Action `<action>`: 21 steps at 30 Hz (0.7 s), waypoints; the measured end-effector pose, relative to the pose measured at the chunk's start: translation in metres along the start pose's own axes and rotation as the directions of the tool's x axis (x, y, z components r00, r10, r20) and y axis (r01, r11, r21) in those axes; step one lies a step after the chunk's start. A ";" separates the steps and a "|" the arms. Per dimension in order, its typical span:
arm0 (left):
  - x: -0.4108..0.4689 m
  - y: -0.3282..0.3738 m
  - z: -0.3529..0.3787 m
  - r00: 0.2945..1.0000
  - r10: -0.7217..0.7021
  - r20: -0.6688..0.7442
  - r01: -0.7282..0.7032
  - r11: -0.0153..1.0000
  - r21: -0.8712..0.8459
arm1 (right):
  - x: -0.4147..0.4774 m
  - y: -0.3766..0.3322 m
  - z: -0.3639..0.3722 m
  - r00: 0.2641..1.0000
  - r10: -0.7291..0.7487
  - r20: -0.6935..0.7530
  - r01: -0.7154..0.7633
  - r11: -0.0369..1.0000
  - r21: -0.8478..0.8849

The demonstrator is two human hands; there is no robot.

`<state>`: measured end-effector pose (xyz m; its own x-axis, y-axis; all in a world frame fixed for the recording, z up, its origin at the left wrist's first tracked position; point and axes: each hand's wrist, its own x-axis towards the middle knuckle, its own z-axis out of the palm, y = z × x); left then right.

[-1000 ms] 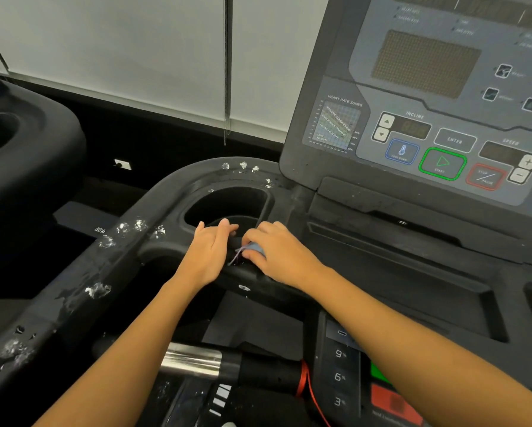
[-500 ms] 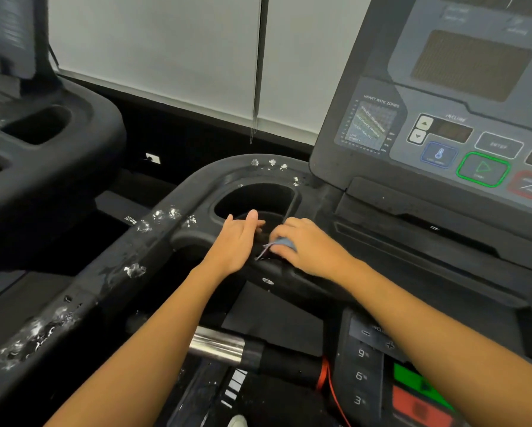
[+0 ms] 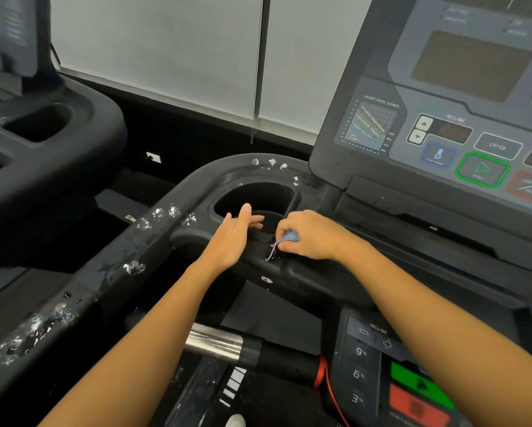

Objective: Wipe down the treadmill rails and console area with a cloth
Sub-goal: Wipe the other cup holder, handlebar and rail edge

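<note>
**One cloth [image 3: 290, 236], balled in my right hand [image 3: 312, 235]**

Fingers curled round it, pressing it on the cup holder [image 3: 258, 195] near rim. Just beside it, my left hand [image 3: 234, 238]: flat, holding nothing, fingertips over the hole. White flecks on the rail [image 3: 129, 272].

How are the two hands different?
The left hand is flat with straight fingers and holds nothing; the right hand is curled around a small blue cloth. The left hand's fingers reach over the cup holder edge; the right hand sits on the rim beside it. Both are bare.
</note>
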<state>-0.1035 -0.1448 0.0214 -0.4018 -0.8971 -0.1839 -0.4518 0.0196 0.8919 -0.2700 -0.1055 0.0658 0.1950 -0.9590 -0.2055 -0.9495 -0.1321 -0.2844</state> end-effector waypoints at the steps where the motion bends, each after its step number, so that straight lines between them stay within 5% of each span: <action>1: 0.000 -0.001 -0.001 1.000 -0.004 0.003 0.004 1.000 -0.003 | 0.002 -0.001 0.000 0.999 0.019 -0.032 -0.020 0.999 -0.026; 8: -0.001 0.000 -0.003 1.000 0.001 0.004 0.000 1.000 -0.011 | -0.003 -0.005 -0.003 0.994 -0.021 0.104 0.026 0.999 -0.046; 14: -0.001 0.001 -0.003 1.000 0.015 0.005 -0.016 1.000 0.023 | -0.002 0.002 0.000 0.995 0.050 -0.083 -0.052 0.998 -0.019; 21: 0.000 -0.003 -0.007 0.994 0.095 -0.063 -0.098 0.993 -0.059 | -0.006 -0.001 0.004 0.998 -0.019 0.065 0.008 0.987 0.159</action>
<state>-0.0961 -0.1476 0.0219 -0.3915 -0.9173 -0.0722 -0.3627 0.0817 0.9283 -0.2695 -0.0987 0.0630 0.2286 -0.9380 -0.2607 -0.8968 -0.0986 -0.4313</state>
